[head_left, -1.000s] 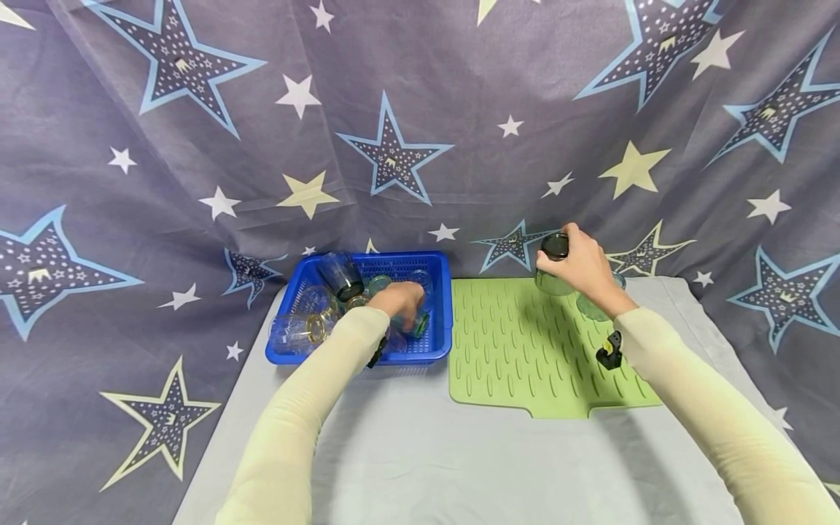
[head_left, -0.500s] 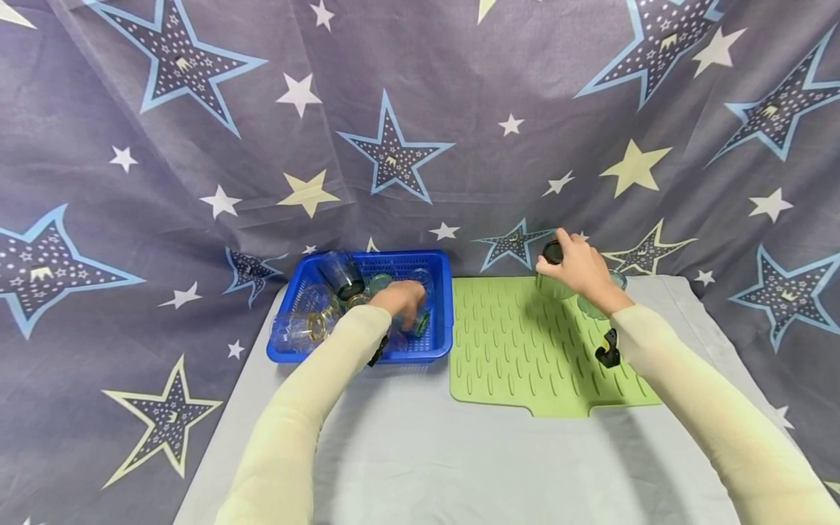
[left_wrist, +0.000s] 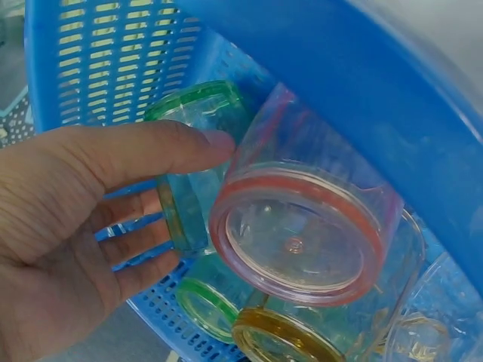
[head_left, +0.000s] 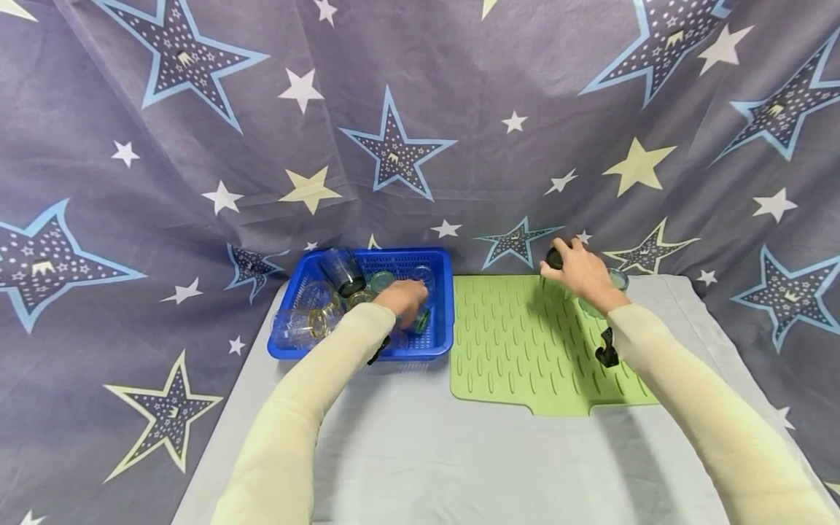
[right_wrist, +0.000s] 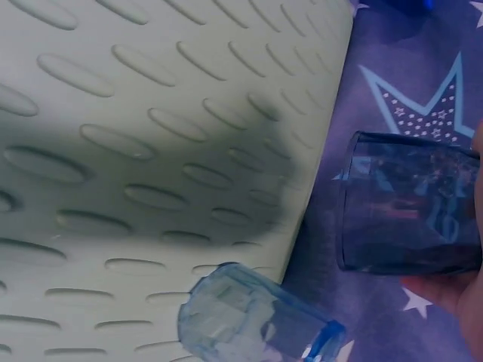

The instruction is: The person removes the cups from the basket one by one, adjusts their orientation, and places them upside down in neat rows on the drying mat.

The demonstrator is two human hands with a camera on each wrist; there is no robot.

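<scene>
Dark glass (head_left: pixel 555 257): you hold it in your right hand (head_left: pixel 580 271) at the far edge of the green mat (head_left: pixel 518 350), close to the star cloth (head_left: pixel 420 124). The right wrist view shows the glass (right_wrist: pixel 411 204) as dark blue and see-through, upright, fingers curled round its side, just off the mat's (right_wrist: pixel 136 151) edge over the cloth; whether its base rests on anything cannot be told. A pale blue glass (right_wrist: pixel 249 320) lies just beside it at the mat's corner; from the head view this second glass (head_left: pixel 613 281) sits behind your right hand, partly hidden. Your left hand (head_left: pixel 407 299) is down inside the blue basket (head_left: pixel 440 321), among several clear glasses. In the left wrist view your left hand (left_wrist: pixel 83 226) is relaxed, thumb and fingers on either side of a green-rimmed glass (left_wrist: pixel 192 162) that lies on its side; the grip is not closed. The thumb tip touches a red-rimmed glass (left_wrist: pixel 302 226), also tipped over, resting against the basket wall (left_wrist: pixel 339 83). A yellow-rimmed glass (left_wrist: pixel 290 339) lies under the red one. At the basket's left end another glass (head_left: pixel 297 328) lies across the rim.
</scene>
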